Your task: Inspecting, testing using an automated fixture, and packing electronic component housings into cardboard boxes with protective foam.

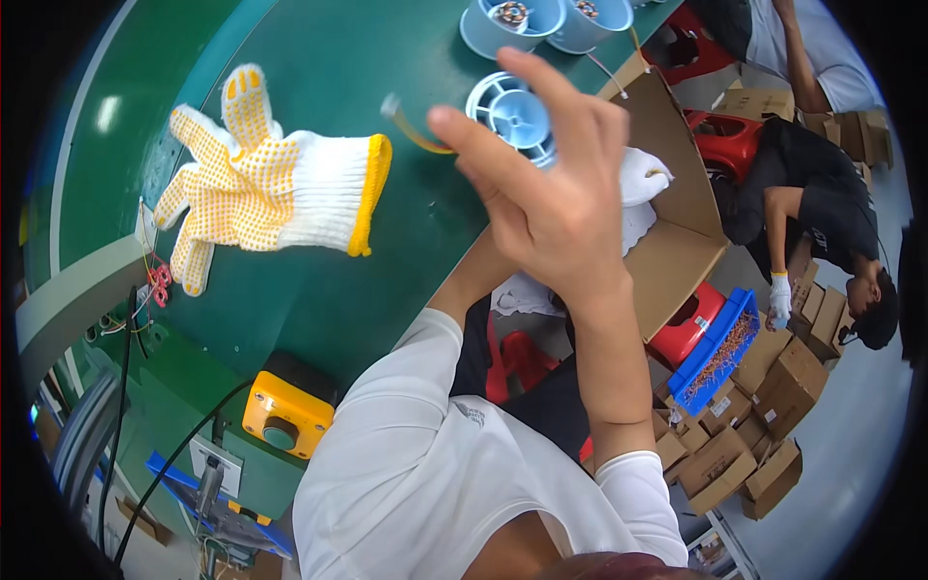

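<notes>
Head view: with right grip (565,203) spread apart, left grip hidden and unreadable, find pale-blue spoked part (522,118) just beyond; impossible to tell whether touching. Handle by rim, keeping wire lead (412,133), left of right grip, slack.

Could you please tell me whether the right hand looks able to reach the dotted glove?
Probably yes: the right hand looks open, and the dotted glove lies uncovered on the green table to the hand's left, with only a thin wire showing between them.
</notes>
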`<state>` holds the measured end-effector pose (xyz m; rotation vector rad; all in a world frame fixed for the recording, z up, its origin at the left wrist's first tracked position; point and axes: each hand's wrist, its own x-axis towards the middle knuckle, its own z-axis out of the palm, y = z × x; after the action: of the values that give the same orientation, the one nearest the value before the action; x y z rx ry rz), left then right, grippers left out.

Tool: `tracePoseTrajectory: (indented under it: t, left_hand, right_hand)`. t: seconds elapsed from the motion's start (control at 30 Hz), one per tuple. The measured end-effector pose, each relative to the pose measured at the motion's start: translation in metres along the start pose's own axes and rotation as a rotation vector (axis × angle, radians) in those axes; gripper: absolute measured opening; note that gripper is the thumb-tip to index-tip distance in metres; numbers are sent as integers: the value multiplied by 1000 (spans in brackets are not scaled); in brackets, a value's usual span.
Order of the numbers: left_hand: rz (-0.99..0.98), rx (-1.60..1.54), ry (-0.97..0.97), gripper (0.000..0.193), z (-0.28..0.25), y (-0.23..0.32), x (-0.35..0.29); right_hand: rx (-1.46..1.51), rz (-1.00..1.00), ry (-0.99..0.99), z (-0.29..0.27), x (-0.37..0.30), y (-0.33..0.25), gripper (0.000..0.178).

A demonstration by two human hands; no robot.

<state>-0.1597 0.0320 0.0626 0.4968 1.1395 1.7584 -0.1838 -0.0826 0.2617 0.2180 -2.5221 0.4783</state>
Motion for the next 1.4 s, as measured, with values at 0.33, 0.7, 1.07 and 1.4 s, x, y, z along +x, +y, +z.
tracePoseTrajectory:
  t: [0.33,0.7,1.07,1.4]
  left_hand:
    - [11,69,-23,27,4,3,2]
    - [52,210,-8,26,-9,8,-9]
    - [60,278,295,27,-32,10,37]
    - [80,-151,370,41,-32,8,56]
  right_hand:
    - [165,263,104,15,11,-12,27]
    - [203,193,159,16,6,-2,27]
    - [227,369,698,-11,-120,102,41]
    - [157,913,-1288,273,-355,326,75]
